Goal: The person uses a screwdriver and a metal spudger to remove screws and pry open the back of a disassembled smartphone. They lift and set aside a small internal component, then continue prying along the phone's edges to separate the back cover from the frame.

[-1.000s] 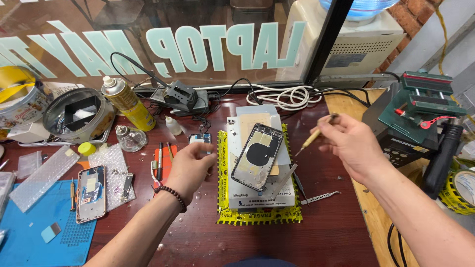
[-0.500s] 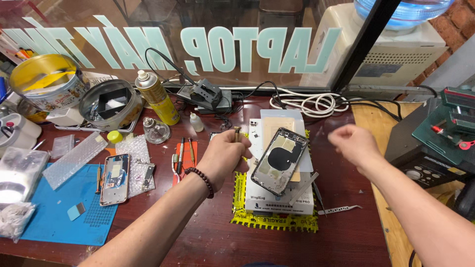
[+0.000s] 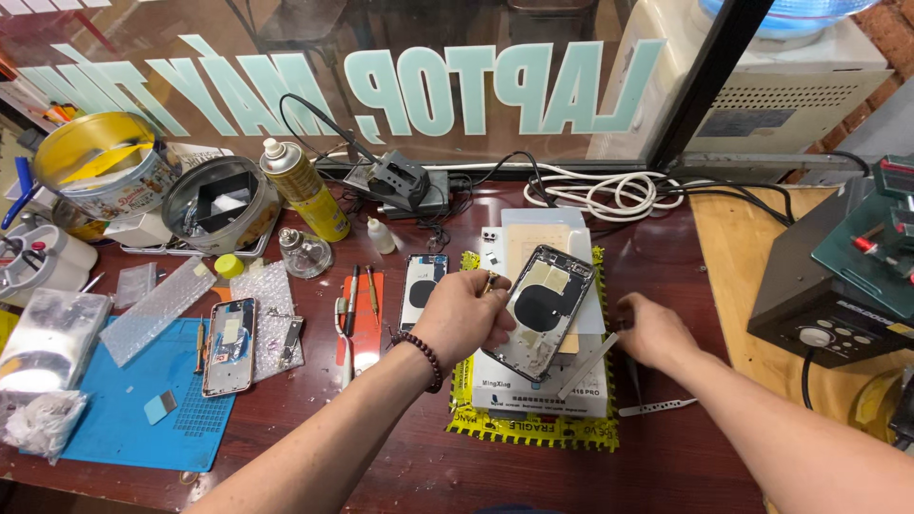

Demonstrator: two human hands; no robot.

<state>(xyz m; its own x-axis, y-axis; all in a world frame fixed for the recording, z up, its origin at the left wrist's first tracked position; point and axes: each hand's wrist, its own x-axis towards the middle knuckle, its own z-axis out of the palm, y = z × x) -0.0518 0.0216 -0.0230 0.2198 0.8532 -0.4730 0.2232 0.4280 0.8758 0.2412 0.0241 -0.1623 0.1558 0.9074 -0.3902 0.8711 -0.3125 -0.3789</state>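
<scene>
An opened phone housing (image 3: 550, 303) with a black round coil lies tilted on a white box (image 3: 533, 395), which sits on a yellow mat (image 3: 533, 431). My left hand (image 3: 464, 316) grips the housing's left edge, and a small gold tip shows between its fingers. My right hand (image 3: 652, 333) rests low on the table just right of the box, fingers curled down. A flat silver tool (image 3: 588, 365) runs from under its thumb across the box corner. Whether that hand grips the tool is unclear.
A second phone back (image 3: 422, 288) lies left of my left hand, beside an orange card with screwdrivers (image 3: 354, 300). A blue mat (image 3: 143, 409) with another phone frame (image 3: 228, 345) is at left. Spray can (image 3: 305, 188), tins, cables and a black machine (image 3: 838, 286) ring the area. Tweezers (image 3: 657, 408) lie at right.
My right hand has dropped from raised with a thin stick tool to the table beside the box. My left hand moved right onto the housing's edge. The view has shifted left.
</scene>
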